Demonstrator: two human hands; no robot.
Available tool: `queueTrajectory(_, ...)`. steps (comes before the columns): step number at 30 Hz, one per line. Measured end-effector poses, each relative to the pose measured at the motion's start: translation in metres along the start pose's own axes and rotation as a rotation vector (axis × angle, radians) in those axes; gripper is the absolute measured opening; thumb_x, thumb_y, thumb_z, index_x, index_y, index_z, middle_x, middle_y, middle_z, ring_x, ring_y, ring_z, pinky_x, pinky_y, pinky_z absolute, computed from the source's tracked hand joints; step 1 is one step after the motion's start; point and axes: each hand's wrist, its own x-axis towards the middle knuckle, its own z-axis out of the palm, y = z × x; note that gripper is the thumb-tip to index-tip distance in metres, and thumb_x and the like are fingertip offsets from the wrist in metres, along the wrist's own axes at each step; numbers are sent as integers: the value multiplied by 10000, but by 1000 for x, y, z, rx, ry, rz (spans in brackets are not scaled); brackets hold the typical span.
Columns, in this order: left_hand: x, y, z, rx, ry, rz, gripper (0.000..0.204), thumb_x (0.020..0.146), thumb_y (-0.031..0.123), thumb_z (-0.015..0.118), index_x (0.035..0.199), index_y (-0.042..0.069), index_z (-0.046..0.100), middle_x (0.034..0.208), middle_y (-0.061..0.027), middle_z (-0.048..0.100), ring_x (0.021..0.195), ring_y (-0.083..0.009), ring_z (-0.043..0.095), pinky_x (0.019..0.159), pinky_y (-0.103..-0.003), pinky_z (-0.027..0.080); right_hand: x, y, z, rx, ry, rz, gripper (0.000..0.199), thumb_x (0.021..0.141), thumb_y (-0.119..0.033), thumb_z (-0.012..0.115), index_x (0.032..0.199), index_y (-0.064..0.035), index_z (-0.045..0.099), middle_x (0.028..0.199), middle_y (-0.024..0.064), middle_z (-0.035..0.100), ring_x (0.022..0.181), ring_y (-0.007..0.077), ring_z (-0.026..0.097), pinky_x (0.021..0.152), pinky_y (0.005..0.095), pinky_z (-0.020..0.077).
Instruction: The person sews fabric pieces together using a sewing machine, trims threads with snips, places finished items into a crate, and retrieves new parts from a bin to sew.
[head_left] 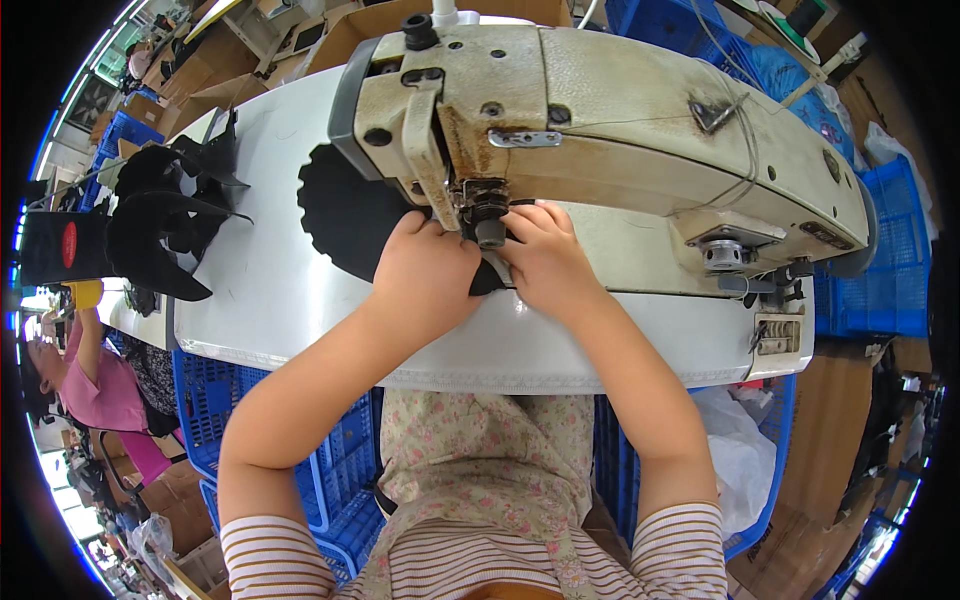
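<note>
Both the left hand (425, 272) and the right hand (543, 258) press flat on black fabric (345, 215) under the sewing machine (600, 130), grasping nothing. A red oval label (69, 244) sits on a black piece at far left.

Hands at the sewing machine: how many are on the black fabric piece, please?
2. The left hand presses the black fabric piece left of the needle; the right hand rests just right of the needle. No other hand is at the sewing machine.
</note>
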Motion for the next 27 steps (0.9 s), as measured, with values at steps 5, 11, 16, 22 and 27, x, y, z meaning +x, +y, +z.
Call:
queueTrajectory(5, -6, 4, 15, -84, 165, -67, 249, 607, 237, 746, 752, 63, 641, 752, -79, 649, 776, -241, 613, 786, -357, 431, -4, -7, -14, 83, -68, -47, 424, 678, -118, 678, 1102, -137, 678, 1277, 73, 573, 1233, 269, 480, 1083, 576, 238)
queueTrajectory(11, -18, -16, 11, -306, 62, -55, 459, 587, 142, 741, 1005, 2, 609, 1111, -190, 618, 1113, -380, 550, 954, -443, 424, -4, -3, -5, 73, 3, -44, 298, 702, -115, 643, 989, -139, 715, 1199, 44, 615, 1222, 262, 493, 1086, 598, 225)
queueTrajectory(16, -23, -13, 17, -120, -44, -28, 499, 580, 97, 721, 1049, -15, 593, 1168, -203, 598, 1186, -354, 524, 970, -424, 422, -4, -8, -5, 44, 8, -63, 271, 744, -88, 617, 980, -147, 734, 1178, 45, 621, 1196, 254, 510, 1058, 563, 316)
queueTrajectory(22, -27, -14, 25, -77, 59, 36, 487, 571, 81, 690, 1043, -1, 600, 1169, -177, 604, 1177, -323, 536, 979, -415, 419, -4, -7, -7, 13, -44, -88, 297, 754, -95, 627, 1030, -140, 724, 1207, 65, 614, 1218, 250, 499, 1049, 491, 381)
queueTrajectory(27, -24, -17, 24, -71, 70, 31, 463, 574, 80, 679, 1024, 2, 607, 1186, -157, 601, 1184, -312, 532, 1003, -415, 408, -2, -8, -8, -29, -70, -86, 294, 765, -103, 628, 1042, -142, 718, 1222, 57, 612, 1228, 247, 497, 1063, 485, 374)
